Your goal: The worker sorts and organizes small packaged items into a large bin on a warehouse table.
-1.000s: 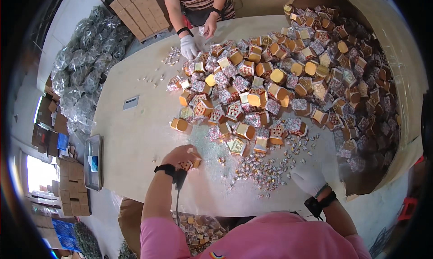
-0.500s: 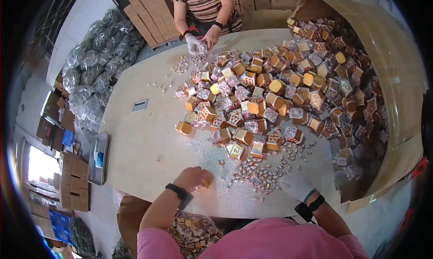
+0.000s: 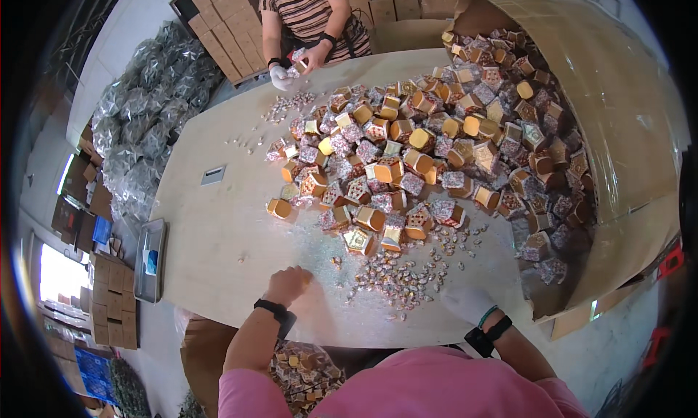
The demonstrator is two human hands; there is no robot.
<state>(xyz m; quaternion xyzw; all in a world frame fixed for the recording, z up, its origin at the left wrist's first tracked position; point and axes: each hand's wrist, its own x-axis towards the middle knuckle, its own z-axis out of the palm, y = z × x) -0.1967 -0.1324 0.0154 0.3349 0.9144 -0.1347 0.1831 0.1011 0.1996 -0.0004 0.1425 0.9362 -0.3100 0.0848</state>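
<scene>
My left hand (image 3: pixel 289 284) is bare and closed near the front edge of the table. A bit of orange shows at its fingertips, but what it holds is too small and blurred to name. My right hand (image 3: pixel 467 302), in a white glove, lies low and flat on the table, its fingers poorly defined. Beside it spreads a scatter of small shiny wrapped pieces (image 3: pixel 396 280). Beyond both hands lies a big heap of small house-shaped ornaments (image 3: pixel 389 170) with orange bases and speckled pink-white roofs, many in clear wrapping.
A large cardboard box (image 3: pixel 632 163) lies tipped at the right, ornaments spilling out. Across the table a person in a striped top (image 3: pixel 309 14) handles an ornament. A metal tray (image 3: pixel 150 261) is at the left edge. Below me sits a bag of ornaments (image 3: pixel 305 378).
The whole view has shifted, moving the table and heap leftward in the picture. My left hand stays closed; my right stays by the small pieces. The other person's hands have moved left, lifting an ornament.
</scene>
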